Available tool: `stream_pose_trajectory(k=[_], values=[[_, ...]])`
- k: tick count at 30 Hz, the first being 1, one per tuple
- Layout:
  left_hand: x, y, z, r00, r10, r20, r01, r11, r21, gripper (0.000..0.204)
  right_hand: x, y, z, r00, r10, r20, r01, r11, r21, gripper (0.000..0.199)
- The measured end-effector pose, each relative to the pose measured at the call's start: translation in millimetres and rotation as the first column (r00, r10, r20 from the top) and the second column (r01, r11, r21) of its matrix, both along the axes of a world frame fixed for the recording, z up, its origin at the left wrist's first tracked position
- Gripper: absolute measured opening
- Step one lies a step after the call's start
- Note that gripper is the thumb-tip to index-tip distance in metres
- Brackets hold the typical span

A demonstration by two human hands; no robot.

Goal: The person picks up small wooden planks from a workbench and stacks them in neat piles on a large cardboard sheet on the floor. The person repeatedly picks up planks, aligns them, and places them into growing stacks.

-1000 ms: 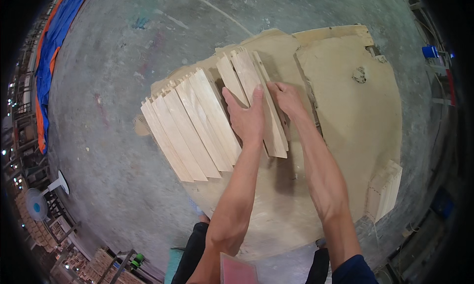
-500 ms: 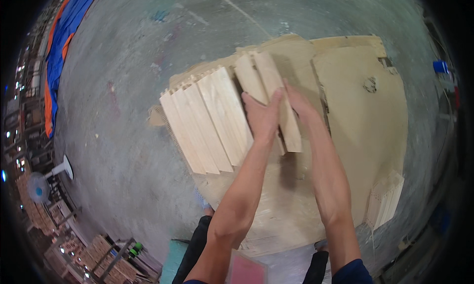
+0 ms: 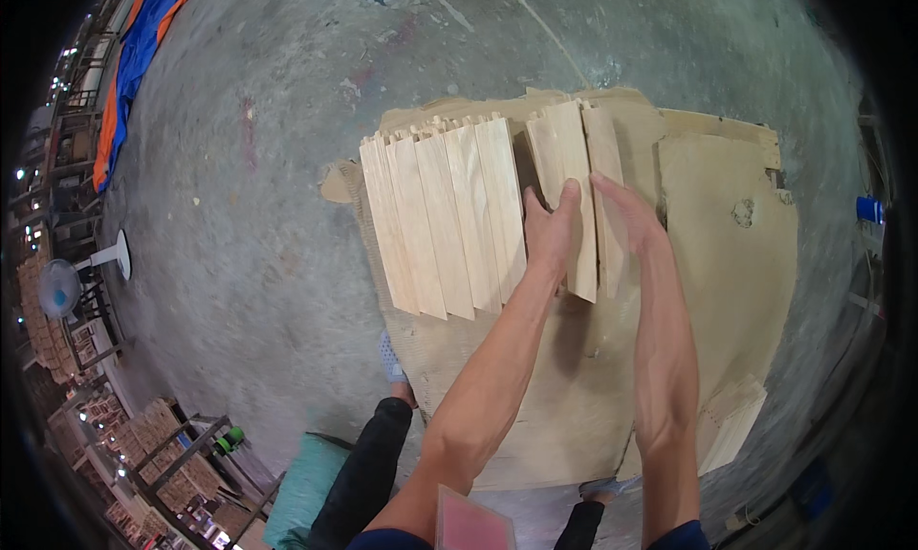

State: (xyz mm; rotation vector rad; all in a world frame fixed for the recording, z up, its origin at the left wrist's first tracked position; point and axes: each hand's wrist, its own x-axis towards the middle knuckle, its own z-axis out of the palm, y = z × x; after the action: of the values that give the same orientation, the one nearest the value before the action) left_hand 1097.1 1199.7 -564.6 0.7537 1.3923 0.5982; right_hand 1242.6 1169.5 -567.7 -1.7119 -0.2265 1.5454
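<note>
A row of pale wooden boards [image 3: 442, 220] with notched far ends and slanted near ends stands close together on flat cardboard [image 3: 535, 397]. Just right of that row, my left hand [image 3: 552, 232] grips a small group of matching boards [image 3: 564, 148], its thumb on top and fingers down the left side. My right hand [image 3: 627, 210] presses the right side of the same group, against an outer board [image 3: 603, 143] that leans slightly apart from the others. The fingertips of my right hand are partly hidden behind that board. A narrow dark gap separates the group from the row.
Another small stack of wooden pieces [image 3: 732, 428] lies at the cardboard's lower right. A second cardboard sheet [image 3: 732, 263] covers the right side. My foot [image 3: 392, 359] stands by the left edge, near a teal bag [image 3: 308, 488]. A fan [image 3: 62, 287] stands far left.
The view has shifted, so the boards lie further right in it. The outer board has tilted away from its neighbour, and my right hand still bears on it. Both hands keep their hold.
</note>
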Motion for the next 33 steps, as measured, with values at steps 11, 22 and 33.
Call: stream_pose_trajectory(k=[11, 22, 33], values=[[38, -20, 15, 0.93, -0.299, -0.213, 0.333, 0.931, 0.149, 0.091, 32, -42, -8, 0.967, -0.144, -0.211, 0.156, 0.987, 0.042, 0.067], [14, -21, 6, 0.987, -0.129, -0.095, 0.141, 0.981, 0.136, 0.099, 17, -24, -7, 0.973, 0.048, -0.227, -0.031, 0.997, 0.077, 0.073], [64, -40, 26, 0.725, -0.505, -0.468, 0.614, 0.782, 0.106, 0.098, 51, -73, -42, 0.903, -0.254, -0.346, 0.311, 0.942, 0.122, 0.065]])
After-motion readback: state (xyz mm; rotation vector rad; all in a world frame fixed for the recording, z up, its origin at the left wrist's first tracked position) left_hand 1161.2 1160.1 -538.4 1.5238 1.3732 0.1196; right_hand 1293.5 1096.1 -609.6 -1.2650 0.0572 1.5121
